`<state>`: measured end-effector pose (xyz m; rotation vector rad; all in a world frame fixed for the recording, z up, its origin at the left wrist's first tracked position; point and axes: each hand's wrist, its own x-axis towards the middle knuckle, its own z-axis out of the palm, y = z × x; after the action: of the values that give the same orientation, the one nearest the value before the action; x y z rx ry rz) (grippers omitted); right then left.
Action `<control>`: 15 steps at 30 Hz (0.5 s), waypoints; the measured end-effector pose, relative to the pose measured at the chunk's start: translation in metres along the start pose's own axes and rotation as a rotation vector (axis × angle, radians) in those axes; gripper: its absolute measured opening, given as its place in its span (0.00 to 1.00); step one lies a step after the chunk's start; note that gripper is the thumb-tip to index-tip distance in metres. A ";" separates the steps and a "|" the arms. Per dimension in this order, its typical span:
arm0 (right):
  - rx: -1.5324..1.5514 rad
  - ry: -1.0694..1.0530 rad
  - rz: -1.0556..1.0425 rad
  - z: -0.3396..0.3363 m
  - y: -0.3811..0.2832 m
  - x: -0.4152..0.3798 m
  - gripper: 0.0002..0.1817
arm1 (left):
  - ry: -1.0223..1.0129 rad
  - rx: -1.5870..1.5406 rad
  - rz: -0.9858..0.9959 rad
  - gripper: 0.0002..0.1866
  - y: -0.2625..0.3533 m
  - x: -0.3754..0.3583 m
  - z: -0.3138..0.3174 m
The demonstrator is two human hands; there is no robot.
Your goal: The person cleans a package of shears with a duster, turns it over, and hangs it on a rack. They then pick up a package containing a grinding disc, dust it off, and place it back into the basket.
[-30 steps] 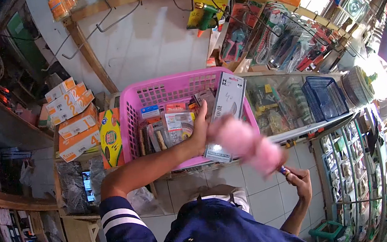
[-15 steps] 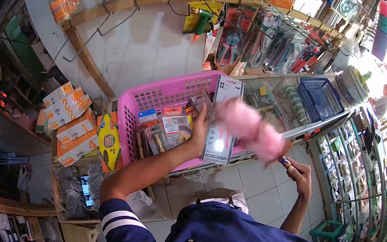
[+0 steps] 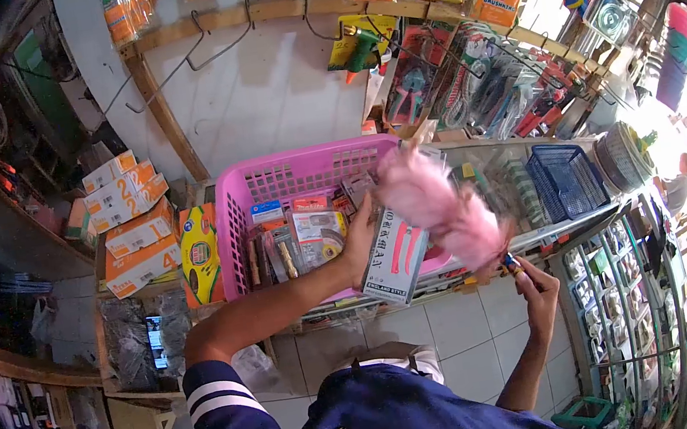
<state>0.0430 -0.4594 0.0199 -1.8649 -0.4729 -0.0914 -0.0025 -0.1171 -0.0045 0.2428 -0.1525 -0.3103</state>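
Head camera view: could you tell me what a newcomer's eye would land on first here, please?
Probably the pink basket of packaged tools on the counter at centre. In front of it, the left hand holds a grey blister pack while the right hand sweeps a fluffy pink duster over it. Orange boxes are stacked at left.

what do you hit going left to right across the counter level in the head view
stacked orange and white boxes → yellow and red box → pink basket → left hand holding a grey packaged tool → pink duster held by the right hand → blue wire basket
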 end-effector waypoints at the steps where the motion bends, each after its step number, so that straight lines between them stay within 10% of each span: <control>1: 0.009 0.056 0.003 0.002 0.002 0.000 0.20 | -0.017 -0.010 -0.011 0.45 0.001 -0.001 -0.001; 15: 0.036 0.051 0.067 0.005 -0.010 -0.006 0.18 | 0.023 0.034 -0.026 0.46 0.003 0.003 -0.010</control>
<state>0.0331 -0.4540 0.0259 -1.8371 -0.3743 -0.0843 0.0026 -0.1129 -0.0127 0.2823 -0.1317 -0.3313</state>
